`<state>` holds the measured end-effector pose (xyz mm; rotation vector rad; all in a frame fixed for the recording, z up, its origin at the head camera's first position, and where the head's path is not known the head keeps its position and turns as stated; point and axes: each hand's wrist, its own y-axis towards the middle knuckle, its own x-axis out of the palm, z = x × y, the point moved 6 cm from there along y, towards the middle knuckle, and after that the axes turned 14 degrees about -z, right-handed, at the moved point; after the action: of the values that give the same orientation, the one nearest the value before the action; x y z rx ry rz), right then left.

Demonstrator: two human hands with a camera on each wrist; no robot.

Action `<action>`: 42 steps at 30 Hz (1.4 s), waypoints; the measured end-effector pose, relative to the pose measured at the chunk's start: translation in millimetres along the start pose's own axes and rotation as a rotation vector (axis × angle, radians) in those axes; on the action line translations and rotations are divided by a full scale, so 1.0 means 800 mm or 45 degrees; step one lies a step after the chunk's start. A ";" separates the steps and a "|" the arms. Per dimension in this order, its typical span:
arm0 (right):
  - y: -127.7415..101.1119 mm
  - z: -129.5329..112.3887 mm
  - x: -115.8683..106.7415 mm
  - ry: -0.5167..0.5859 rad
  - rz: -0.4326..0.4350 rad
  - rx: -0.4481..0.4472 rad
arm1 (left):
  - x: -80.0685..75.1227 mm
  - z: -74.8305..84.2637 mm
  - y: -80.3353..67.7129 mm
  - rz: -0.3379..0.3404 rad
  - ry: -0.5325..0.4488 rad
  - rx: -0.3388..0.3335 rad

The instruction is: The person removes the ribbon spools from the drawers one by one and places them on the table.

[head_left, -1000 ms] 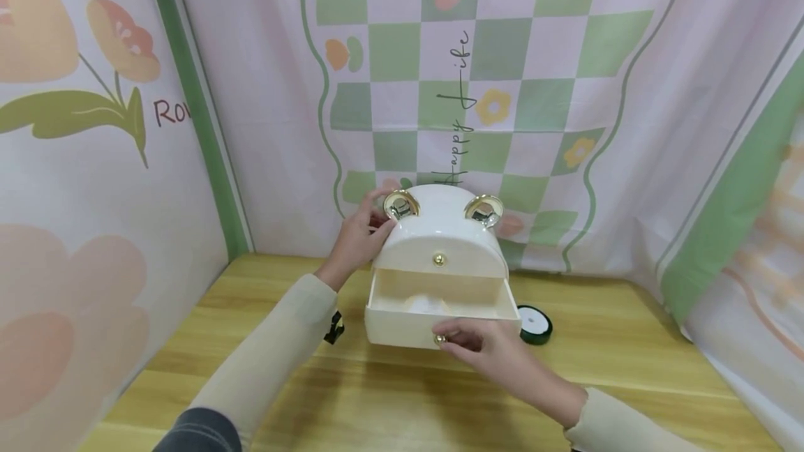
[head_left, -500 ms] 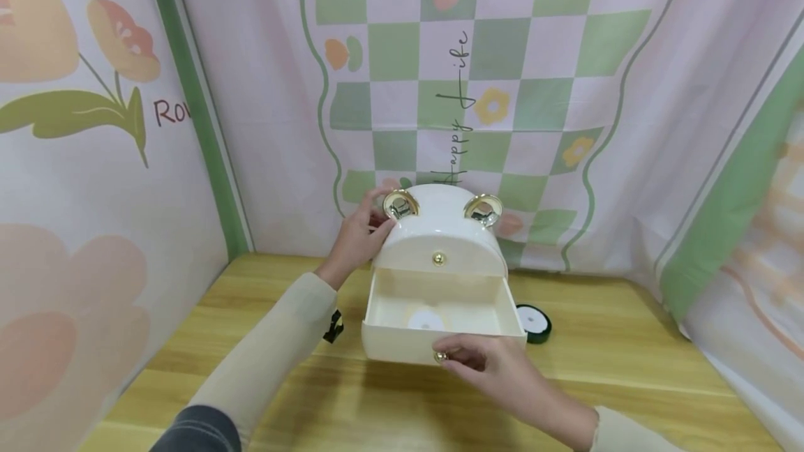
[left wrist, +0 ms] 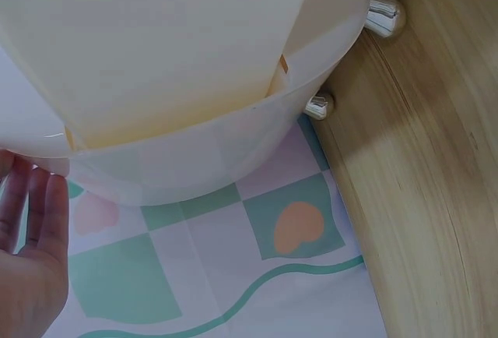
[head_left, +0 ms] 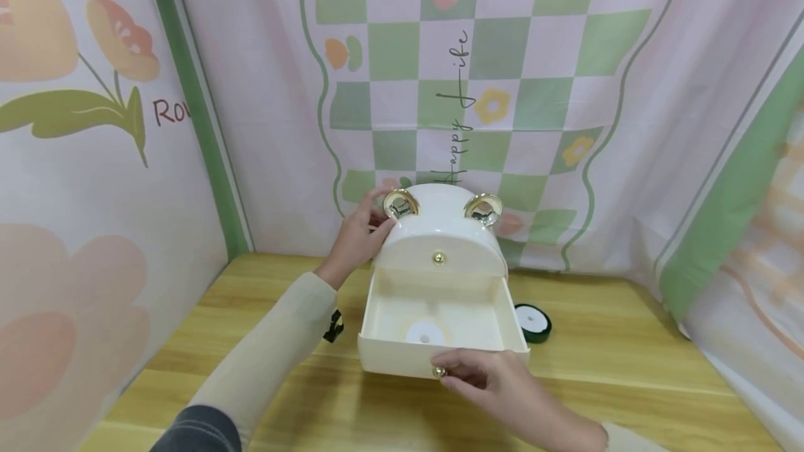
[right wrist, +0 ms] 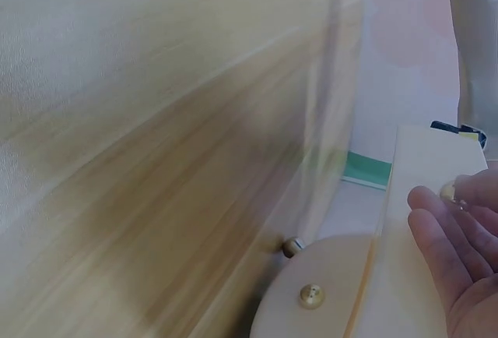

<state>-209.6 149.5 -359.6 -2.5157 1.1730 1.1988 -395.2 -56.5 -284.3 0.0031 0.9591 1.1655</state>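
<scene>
One drawer stands well out from the white box on the table; opening appears nearly done, your right hand pinching the unreleased knob, your left hand gripping the box's left side.

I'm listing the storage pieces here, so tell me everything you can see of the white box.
The box is glossy white, plastic by its look, with a domed top, two gold-rimmed cups like frog eyes, and small metallic feet. It stands upright on the table. Its upper front bears a gold knob; below, the drawer is pulled out, with a pale disc inside. The left hand grips the box beside one cup; the right hand pinches the drawer's knob.
</scene>
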 end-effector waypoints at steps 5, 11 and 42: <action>-0.001 -0.002 0.000 0.005 -0.013 -0.035 | 0.000 0.000 0.000 -0.005 0.001 0.005; -0.002 -0.007 -0.001 -0.091 -0.011 -0.151 | 0.000 0.000 0.000 -0.010 -0.005 -0.025; 0.066 -0.050 -0.104 -0.501 -0.387 -0.385 | 0.000 0.000 0.000 -0.004 0.000 -0.029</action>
<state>-253.6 146.6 -263.2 -2.3679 0.5306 1.7758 -395.4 -56.2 -284.2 -0.0166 0.9459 1.1736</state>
